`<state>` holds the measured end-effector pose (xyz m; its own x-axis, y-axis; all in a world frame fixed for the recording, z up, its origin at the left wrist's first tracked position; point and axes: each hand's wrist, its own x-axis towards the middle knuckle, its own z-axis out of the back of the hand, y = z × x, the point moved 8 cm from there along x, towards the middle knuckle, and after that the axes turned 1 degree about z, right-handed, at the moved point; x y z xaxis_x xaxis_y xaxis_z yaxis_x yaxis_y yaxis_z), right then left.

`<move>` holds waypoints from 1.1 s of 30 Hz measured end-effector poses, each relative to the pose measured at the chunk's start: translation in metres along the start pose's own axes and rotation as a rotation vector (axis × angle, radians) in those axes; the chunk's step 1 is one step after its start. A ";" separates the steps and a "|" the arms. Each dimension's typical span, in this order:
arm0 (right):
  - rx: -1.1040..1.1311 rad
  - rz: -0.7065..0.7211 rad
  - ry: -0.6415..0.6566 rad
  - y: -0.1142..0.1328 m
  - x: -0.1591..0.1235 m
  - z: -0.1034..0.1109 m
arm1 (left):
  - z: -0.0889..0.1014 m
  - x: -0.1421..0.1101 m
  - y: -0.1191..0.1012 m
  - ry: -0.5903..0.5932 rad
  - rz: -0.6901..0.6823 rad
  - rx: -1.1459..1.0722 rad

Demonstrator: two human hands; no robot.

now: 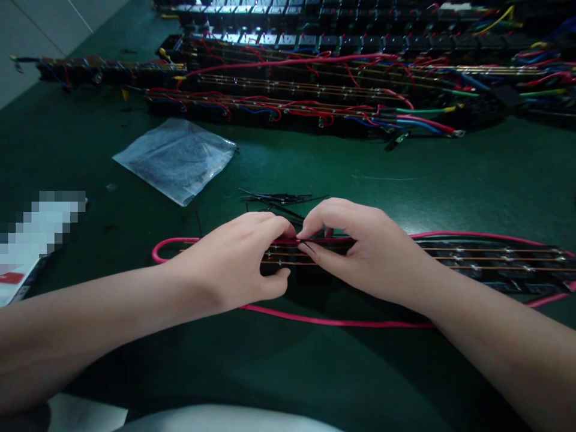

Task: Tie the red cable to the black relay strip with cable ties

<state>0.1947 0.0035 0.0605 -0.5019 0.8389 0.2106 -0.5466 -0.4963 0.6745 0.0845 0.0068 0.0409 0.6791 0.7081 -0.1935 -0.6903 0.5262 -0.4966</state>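
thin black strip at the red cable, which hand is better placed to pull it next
Probably the right hand: its thumb and index fingertip appear to pinch the black strip, while the left hand has its thumb spread apart from its fingers.

Green bench (315, 372): hidden, cropped & unclear pts.
Strip assy. (486, 258): mid. hidden by L hand (238, 264) & R hand (364, 252); R end cut off at R edge. L hand: some fingers out of sight, grip unclear. Dk. strand (309, 245) in R fingertips: too sm. to ID. Red cable (333, 323): part. hidden behind arms & hands. Blk. strand pile (283, 198): near part behind hands, qty. unclear. Clear bag (175, 159): contents indistinct. Pixelated item (36, 240): detail masked, cut off at L edge. Module rows (279, 41): far rows cropped, far R too dk. White form (220, 420): cropped at near edge, unID'd.
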 end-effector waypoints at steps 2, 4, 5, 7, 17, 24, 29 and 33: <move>0.001 0.014 -0.006 0.001 0.000 0.000 | -0.001 0.000 0.001 0.003 -0.005 0.007; -0.004 0.031 -0.009 0.001 0.000 0.000 | -0.001 0.000 0.001 -0.005 -0.014 0.008; -0.008 0.035 -0.007 0.001 0.000 0.000 | -0.001 0.000 0.001 -0.010 -0.020 0.006; -0.014 0.034 -0.002 0.000 0.000 0.000 | -0.001 0.000 0.001 -0.019 -0.024 0.001; -0.021 -0.020 0.021 -0.002 0.000 -0.002 | -0.001 0.000 0.002 -0.044 -0.020 -0.019; -0.013 -0.036 0.019 -0.005 0.000 -0.004 | -0.001 0.000 0.002 -0.055 -0.024 -0.022; -0.024 -0.030 0.012 -0.004 0.000 -0.003 | -0.001 0.000 0.001 -0.056 -0.038 -0.014; -0.031 0.005 0.003 -0.002 0.000 -0.003 | -0.002 0.000 0.000 -0.057 -0.047 0.005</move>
<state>0.1945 0.0038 0.0570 -0.5065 0.8357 0.2122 -0.5643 -0.5073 0.6513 0.0847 0.0060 0.0393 0.6955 0.7081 -0.1219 -0.6595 0.5618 -0.4994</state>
